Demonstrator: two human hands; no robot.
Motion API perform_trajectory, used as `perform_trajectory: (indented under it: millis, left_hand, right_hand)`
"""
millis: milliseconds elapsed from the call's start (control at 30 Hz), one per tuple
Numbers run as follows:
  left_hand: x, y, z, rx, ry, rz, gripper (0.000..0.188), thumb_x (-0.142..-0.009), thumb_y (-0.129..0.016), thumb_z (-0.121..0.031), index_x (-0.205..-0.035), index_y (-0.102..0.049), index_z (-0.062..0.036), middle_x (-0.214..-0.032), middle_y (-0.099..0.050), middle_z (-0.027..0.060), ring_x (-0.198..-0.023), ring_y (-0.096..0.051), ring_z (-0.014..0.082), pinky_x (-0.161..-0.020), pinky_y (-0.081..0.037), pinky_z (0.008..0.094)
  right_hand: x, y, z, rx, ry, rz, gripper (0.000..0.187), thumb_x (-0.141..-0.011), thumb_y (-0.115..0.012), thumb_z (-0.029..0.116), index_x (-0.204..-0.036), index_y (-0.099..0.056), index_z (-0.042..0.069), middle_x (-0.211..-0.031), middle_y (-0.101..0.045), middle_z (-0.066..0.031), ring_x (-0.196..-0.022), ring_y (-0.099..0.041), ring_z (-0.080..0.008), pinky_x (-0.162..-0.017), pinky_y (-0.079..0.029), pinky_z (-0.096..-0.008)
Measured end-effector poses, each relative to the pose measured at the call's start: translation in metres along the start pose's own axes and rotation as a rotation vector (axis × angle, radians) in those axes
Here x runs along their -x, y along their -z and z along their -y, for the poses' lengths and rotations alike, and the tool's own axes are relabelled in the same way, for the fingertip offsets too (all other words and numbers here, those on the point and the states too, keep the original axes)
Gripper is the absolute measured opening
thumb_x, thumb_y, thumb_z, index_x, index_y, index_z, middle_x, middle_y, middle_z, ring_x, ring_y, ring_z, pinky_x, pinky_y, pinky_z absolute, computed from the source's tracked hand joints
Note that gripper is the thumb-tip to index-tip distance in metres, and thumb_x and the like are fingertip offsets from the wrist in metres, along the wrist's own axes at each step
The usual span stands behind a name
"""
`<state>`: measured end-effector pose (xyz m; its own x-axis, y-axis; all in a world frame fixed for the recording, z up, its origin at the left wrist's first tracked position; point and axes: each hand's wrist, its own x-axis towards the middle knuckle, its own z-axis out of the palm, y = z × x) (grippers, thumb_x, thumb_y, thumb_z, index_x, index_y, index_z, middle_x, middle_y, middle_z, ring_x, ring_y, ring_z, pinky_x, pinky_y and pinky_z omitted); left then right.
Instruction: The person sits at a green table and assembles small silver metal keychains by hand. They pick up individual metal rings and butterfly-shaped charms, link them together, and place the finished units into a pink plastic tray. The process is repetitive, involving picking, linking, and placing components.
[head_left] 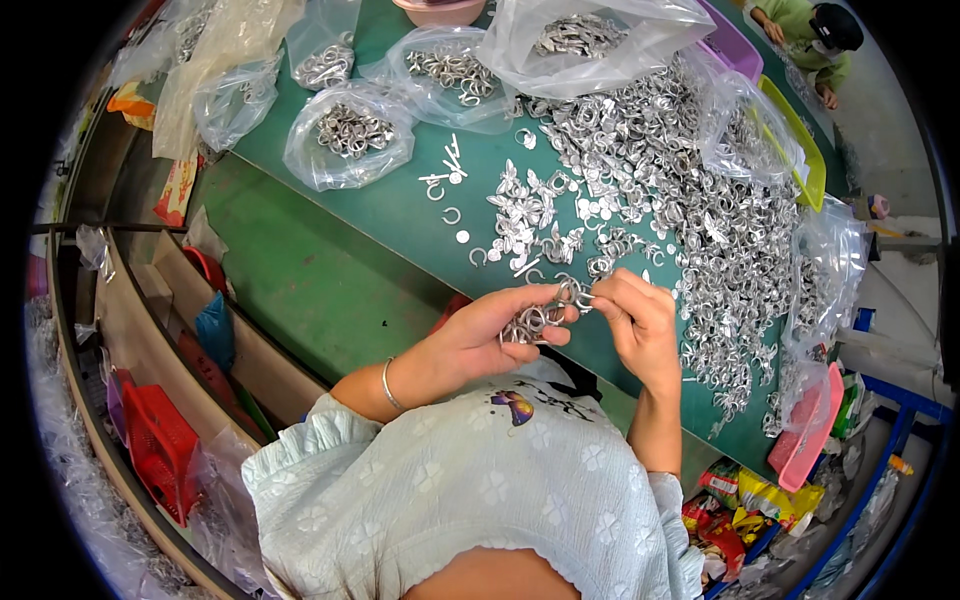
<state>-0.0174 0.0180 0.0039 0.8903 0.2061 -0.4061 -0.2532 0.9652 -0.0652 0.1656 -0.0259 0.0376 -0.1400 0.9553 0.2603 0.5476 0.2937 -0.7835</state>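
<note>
My left hand (495, 325), a bangle on its wrist, cups a bunch of small silvery metal rings (532, 322) above the near edge of the green table (390, 215). Beside it, the fingers of my right hand (637, 318) pinch a silvery ring (583, 297) at the edge of the bunch. Just beyond my hands lie a few loose open rings (478, 256) and a small pile of leaf-shaped metal pieces (522, 212). A large heap of silvery metal pieces (715, 215) spreads over the table to the right.
Clear plastic bags of metal pieces (350, 135) stand along the far side. A yellow-green basket (800, 145) and a pink tray (808, 430) edge the heap. Red baskets (160, 450) sit on the left shelves. Another person (815, 40) is at the far right.
</note>
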Motion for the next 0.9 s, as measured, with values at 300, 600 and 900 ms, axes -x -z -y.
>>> perform_trajectory:
  millis: [300, 600, 900]
  left_hand:
    - [0.012, -0.019, -0.004, -0.212, 0.007, -0.083, 0.021, -0.089, -0.049, -0.021, -0.095, -0.054, -0.0019, -0.085, -0.056, 0.0054, -0.064, -0.053, 0.0106, -0.032, -0.031, 0.0148]
    - [0.007, -0.014, 0.000, -0.456, -0.219, -0.053, 0.019, -0.089, -0.051, -0.021, -0.092, -0.055, -0.0020, -0.084, -0.059, 0.0071, -0.063, -0.055, 0.0093, -0.034, -0.027, 0.0166]
    - [-0.008, -0.005, -0.006, -0.793, -0.400, -0.123, 0.016, -0.088, -0.052, -0.017, -0.092, -0.056, -0.0022, -0.074, -0.058, 0.0053, -0.058, -0.050, 0.0051, -0.036, -0.027, 0.0156]
  right_hand:
    - [-0.022, 0.023, -0.005, -0.075, 0.210, 0.267, 0.008, -0.066, -0.060, -0.002, -0.073, -0.057, -0.001, -0.059, -0.049, -0.0085, -0.046, -0.047, -0.0208, -0.040, -0.033, -0.0301]
    - [-0.021, 0.024, 0.029, 0.362, 0.229, 0.268, 0.011, -0.066, -0.056, 0.001, -0.071, -0.054, 0.010, -0.058, -0.045, -0.0039, -0.053, -0.054, -0.0218, -0.042, -0.040, -0.0337]
    - [-0.011, 0.014, 0.023, 0.417, 0.067, 0.188, 0.005, -0.072, -0.057, 0.004, -0.074, -0.057, 0.008, -0.062, -0.052, -0.0056, -0.054, -0.055, -0.0241, -0.044, -0.040, -0.0347]
